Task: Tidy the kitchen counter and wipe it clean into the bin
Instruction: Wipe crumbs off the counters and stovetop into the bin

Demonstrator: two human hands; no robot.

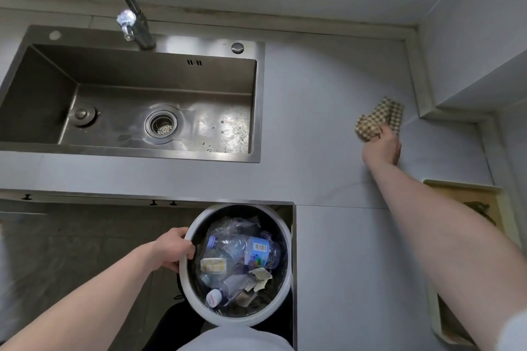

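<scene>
Right hand (382,148) outstretched, gripping cloth (379,118); left hand (174,248) holds bin (182,268) rim.

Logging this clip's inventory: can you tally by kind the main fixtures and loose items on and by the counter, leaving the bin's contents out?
Sink: 1
Faucet: 1
Drain strainer: 1
Sink plug: 1
Checked cloth, held by the right hand: 1
Bin, rim gripped by the left hand: 1
Total: 6

Head camera looks steeply down, close over counter (328,111) and bin (182,273).
</scene>
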